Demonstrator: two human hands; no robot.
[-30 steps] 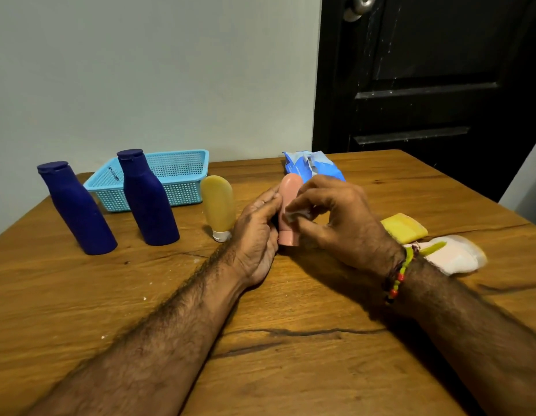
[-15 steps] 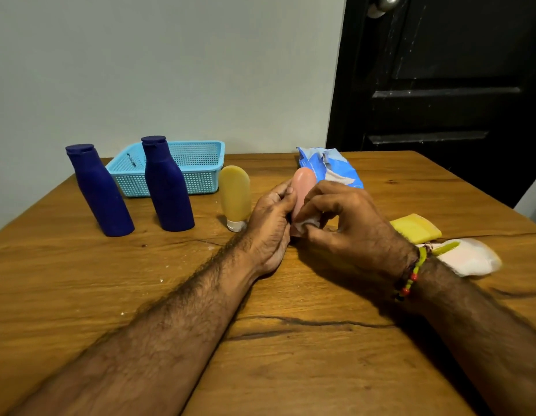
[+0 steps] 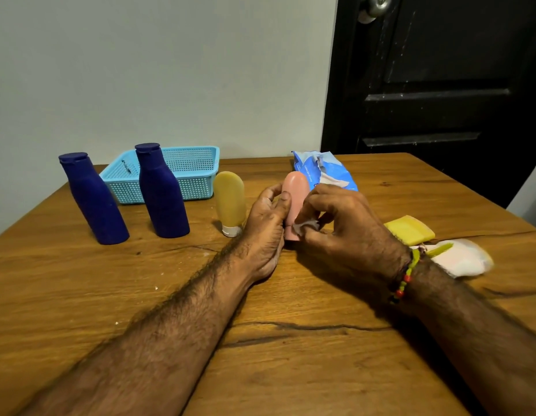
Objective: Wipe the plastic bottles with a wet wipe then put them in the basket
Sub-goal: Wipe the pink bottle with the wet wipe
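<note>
Centre of the frame: pink bottle [image 3: 296,193] upright on its cap on the wooden table [image 3: 80,295], gripped from its left side by the left hand [image 3: 265,232], thumb curled onto the front; right hand [image 3: 338,232] just beside it, fingers curled, pinching a crumpled wet wipe [image 3: 304,227] against the bottle's lower part. Just left of the hands: yellow bottle [image 3: 229,201] standing on its white cap, close to the left hand's knuckles. Farther left: two dark blue bottles [image 3: 163,193], [image 3: 94,202], upright and apart, the nearer one overlapping the light blue basket [image 3: 197,166] at upper left, close to the table's far edge by the wall. Behind the pink bottle: blue wipes packet [image 3: 329,172], partly hidden by the right hand. Right of the right wrist: yellow item [image 3: 409,229] and pale pouch [image 3: 461,258], near the table's right edge. Broad bare wood at lower left and between the forearms; a gap between the yellow bottle and the nearer blue one. Against half a second ago: same grip on the pink bottle, wipe a little lower and more exposed between the right fingers, left thumb now visible across the bottle's front; other things unchanged on the table
</note>
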